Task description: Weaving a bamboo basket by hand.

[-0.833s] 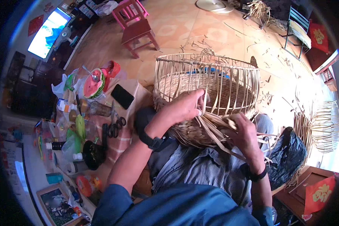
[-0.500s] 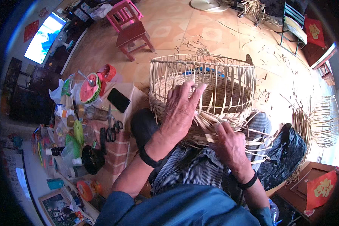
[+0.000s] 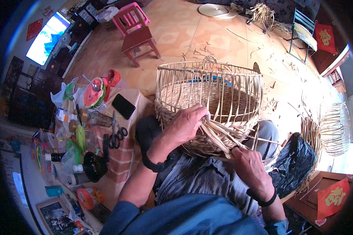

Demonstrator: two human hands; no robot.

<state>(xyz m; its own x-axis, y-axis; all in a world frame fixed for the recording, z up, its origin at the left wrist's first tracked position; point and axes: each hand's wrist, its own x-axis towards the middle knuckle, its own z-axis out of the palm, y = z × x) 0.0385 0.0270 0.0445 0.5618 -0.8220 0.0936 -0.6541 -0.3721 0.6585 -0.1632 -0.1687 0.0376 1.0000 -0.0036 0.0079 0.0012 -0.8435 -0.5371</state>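
A half-woven basket rests on my lap, its lower wall plaited from dry straw-coloured strands and its upper frame of bare upright ribs. My left hand is closed at the near side of the woven band, thumb and fingers pinching the strands where they leave the weave. Loose flat straw strands fan from there toward my right hand. That hand is closed round their lower ends, close to my striped trousers. Its fingertips are partly hidden. More strand ends stick out to the right of the basket.
On the left, a cloth-covered table holds a black phone, scissors, cut watermelon and bottles. A red wooden chair stands beyond. At right lie a black plastic bag, a straw bundle and a wire frame.
My left hand has come down from the upright ribs to the strands at the woven band. My right hand has drawn lower and slightly right, pulling the strands toward me.
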